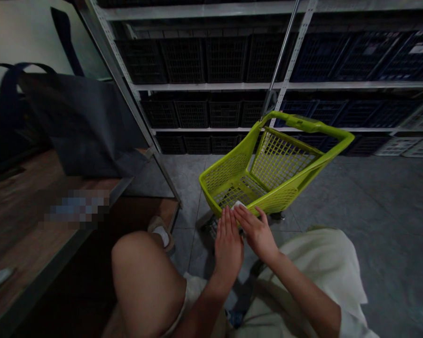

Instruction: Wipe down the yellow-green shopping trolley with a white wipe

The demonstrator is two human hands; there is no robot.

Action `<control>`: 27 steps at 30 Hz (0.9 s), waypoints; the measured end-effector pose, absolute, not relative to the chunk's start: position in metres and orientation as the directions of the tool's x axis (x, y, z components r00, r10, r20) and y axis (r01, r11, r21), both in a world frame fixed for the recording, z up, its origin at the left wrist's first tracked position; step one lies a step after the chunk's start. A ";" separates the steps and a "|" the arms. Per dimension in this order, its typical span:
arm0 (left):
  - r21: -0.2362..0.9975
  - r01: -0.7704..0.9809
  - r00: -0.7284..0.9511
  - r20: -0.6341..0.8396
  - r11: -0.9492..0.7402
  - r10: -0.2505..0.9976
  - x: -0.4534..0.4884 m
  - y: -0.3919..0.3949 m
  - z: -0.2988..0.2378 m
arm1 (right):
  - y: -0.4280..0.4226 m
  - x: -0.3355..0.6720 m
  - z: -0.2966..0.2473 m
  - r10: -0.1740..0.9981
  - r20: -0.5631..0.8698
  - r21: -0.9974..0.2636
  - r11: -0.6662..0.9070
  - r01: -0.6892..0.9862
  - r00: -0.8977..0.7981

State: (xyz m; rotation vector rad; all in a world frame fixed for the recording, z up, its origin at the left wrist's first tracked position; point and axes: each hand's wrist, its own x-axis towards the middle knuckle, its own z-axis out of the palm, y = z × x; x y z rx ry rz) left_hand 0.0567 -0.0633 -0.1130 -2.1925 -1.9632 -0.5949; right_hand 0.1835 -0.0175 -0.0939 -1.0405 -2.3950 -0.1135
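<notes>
From the head camera, looking forward and down: the left hand (pixel 228 246) lies flat with its fingers straight, and the right hand (pixel 255 232) sits just beside it, fingers slightly spread (whether either hand is actually gripping is hard to tell). A small white object (pixel 238 204) shows at their fingertips, ahead of both hands and nearest the right, at the near rim of a lime-green plastic shopping trolley (pixel 305 123). Its long axis is hidden. Black crates (pixel 183 61) fill metal shelving (pixel 204 86) beyond.
</notes>
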 end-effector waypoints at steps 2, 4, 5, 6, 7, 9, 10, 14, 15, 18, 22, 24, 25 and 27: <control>0.165 0.975 0.075 0.376 -0.147 0.924 0.056 -0.064 -0.112 | -0.003 0.207 -0.090 0.608 0.467 -0.092 0.756 0.648 -0.642; 0.184 0.970 0.079 0.370 -0.156 0.925 0.056 -0.065 -0.110 | 0.018 0.240 -0.086 0.635 0.482 -0.085 0.720 0.689 -0.604; 0.194 0.968 0.081 0.370 -0.162 0.926 0.056 -0.065 -0.109 | 0.027 0.253 -0.085 0.674 0.509 -0.098 0.663 0.742 -0.535; 0.202 0.965 0.081 0.371 -0.165 0.925 0.057 -0.065 -0.109 | 0.033 0.262 -0.085 0.715 0.539 -0.119 0.589 0.799 -0.446; 0.207 0.964 0.079 0.372 -0.166 0.925 0.057 -0.065 -0.109 | 0.035 0.264 -0.086 0.746 0.565 -0.146 0.512 0.847 -0.353; 0.210 0.964 0.076 0.374 -0.164 0.924 0.058 -0.065 -0.109 | 0.026 0.248 -0.090 0.773 0.587 -0.190 0.420 0.887 -0.241; 0.206 0.965 0.076 0.374 -0.163 0.924 0.058 -0.065 -0.110 | 0.016 0.233 -0.093 0.774 0.582 -0.196 0.430 0.881 -0.248; 0.193 0.968 0.077 0.381 -0.161 0.921 0.057 -0.064 -0.111 | -0.017 0.188 -0.101 0.682 0.520 -0.133 0.659 0.740 -0.515; 0.197 0.967 0.075 0.382 -0.161 0.921 0.056 -0.064 -0.111 | -0.016 0.190 -0.101 0.648 0.500 -0.106 0.704 0.702 -0.574; 0.224 0.961 0.070 0.378 -0.165 0.923 0.056 -0.065 -0.109 | 0.007 0.226 -0.098 0.647 0.513 -0.078 0.690 0.720 -0.565; 0.236 0.957 0.073 0.368 -0.169 0.927 0.058 -0.065 -0.107 | 0.033 0.261 -0.095 0.754 0.617 -0.193 0.424 0.885 -0.226; 0.233 0.959 0.068 0.367 -0.163 0.928 0.059 -0.065 -0.108 | 0.023 0.243 -0.097 0.766 0.610 -0.210 0.403 0.891 -0.202; 0.230 0.960 0.066 0.369 -0.160 0.927 0.059 -0.065 -0.109 | 0.013 0.229 -0.099 0.762 0.594 -0.195 0.446 0.873 -0.257; 0.222 0.962 0.063 0.377 -0.157 0.924 0.059 -0.064 -0.111 | -0.007 0.200 -0.101 0.722 0.546 -0.144 0.580 0.802 -0.424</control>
